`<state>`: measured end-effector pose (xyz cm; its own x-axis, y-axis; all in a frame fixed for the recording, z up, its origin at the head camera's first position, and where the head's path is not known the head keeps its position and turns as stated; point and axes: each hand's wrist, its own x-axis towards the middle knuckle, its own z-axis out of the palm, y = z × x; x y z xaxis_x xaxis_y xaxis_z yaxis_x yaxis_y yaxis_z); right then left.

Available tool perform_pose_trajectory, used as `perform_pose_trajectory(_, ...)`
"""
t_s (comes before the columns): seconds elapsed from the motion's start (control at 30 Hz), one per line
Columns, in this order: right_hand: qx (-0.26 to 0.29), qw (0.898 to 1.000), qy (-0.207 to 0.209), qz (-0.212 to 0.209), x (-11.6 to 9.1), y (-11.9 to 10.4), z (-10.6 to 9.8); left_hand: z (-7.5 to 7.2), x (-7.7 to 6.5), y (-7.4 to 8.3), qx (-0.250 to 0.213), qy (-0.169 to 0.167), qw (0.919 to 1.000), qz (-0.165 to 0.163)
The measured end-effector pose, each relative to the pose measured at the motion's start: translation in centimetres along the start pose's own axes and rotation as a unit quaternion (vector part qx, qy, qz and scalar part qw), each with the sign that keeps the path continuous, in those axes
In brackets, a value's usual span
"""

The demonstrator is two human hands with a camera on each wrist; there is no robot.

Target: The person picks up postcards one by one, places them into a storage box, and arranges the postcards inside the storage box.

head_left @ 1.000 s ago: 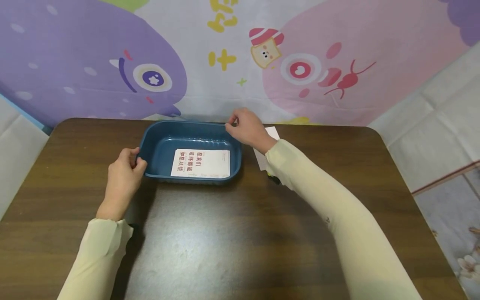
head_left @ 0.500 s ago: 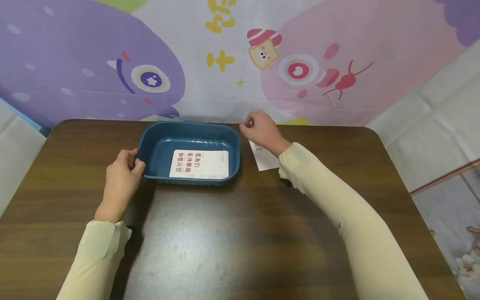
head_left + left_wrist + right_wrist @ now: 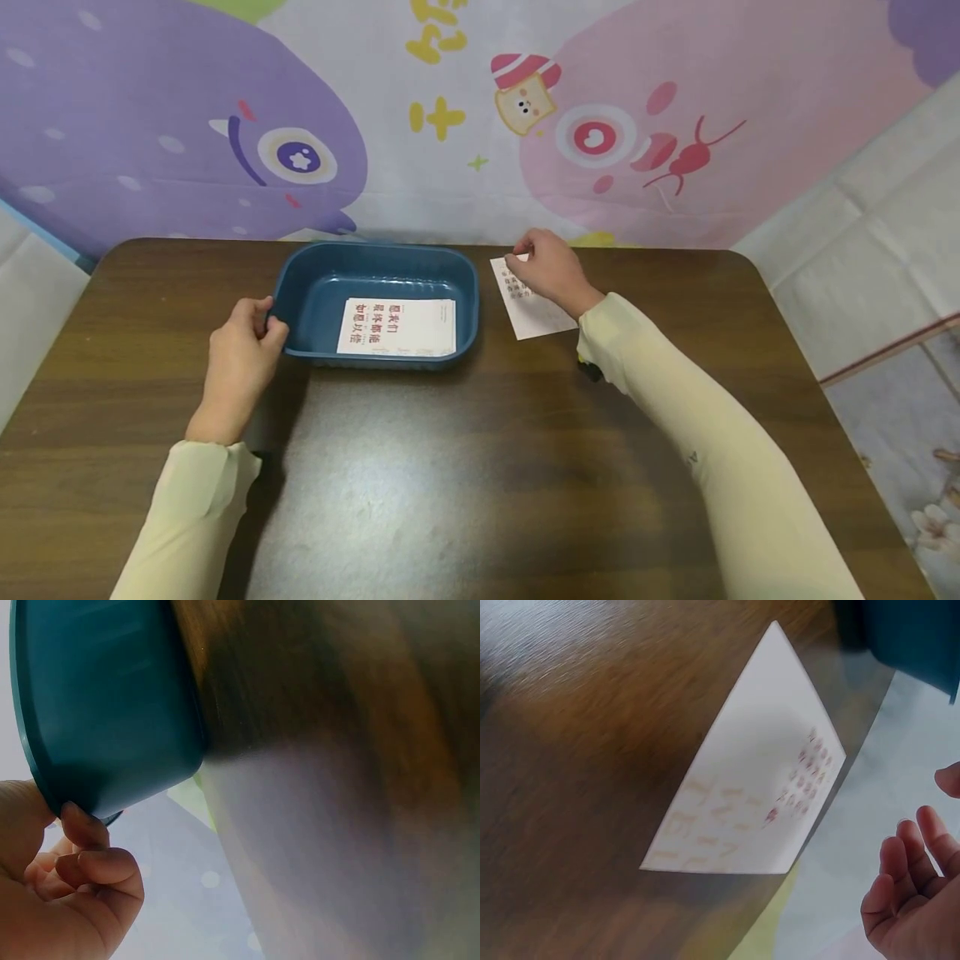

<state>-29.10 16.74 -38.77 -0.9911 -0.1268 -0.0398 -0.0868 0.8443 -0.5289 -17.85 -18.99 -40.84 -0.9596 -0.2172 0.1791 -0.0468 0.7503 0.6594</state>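
Note:
A dark blue rectangular dish (image 3: 311,321) stands near the table's back edge, with white cards (image 3: 405,327) bearing red characters lying inside it. My left hand (image 3: 238,358) pinches its left rim between thumb and fingers; the left wrist view shows the fingers (image 3: 112,866) curled at the dish's lip (image 3: 26,742). To the right of the dish, another white printed card (image 3: 534,315) lies flat on the table. Over that card's far part is my right hand (image 3: 553,268), fingers loosely bent, holding nothing. In the right wrist view the hand (image 3: 915,900) appears apart from the card (image 3: 742,757).
The brown wooden table (image 3: 465,483) reaches toward me in front of the dish. Behind its back edge hangs a cartoon-printed cloth (image 3: 450,183). A tiled wall panel (image 3: 870,217) borders the right side.
My right hand has moved right, from the dish's far right rim to above the loose card, uncovering more of that card. My left hand stays at the left rim.

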Motion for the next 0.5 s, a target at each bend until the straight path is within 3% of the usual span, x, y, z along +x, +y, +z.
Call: perform_pose_trajectory(0.5,-0.007,0.999,0.007,0.048,-0.9,3.2,-0.3,-0.1,-0.1,0.0,0.007,-0.016,0.9998,-0.001)
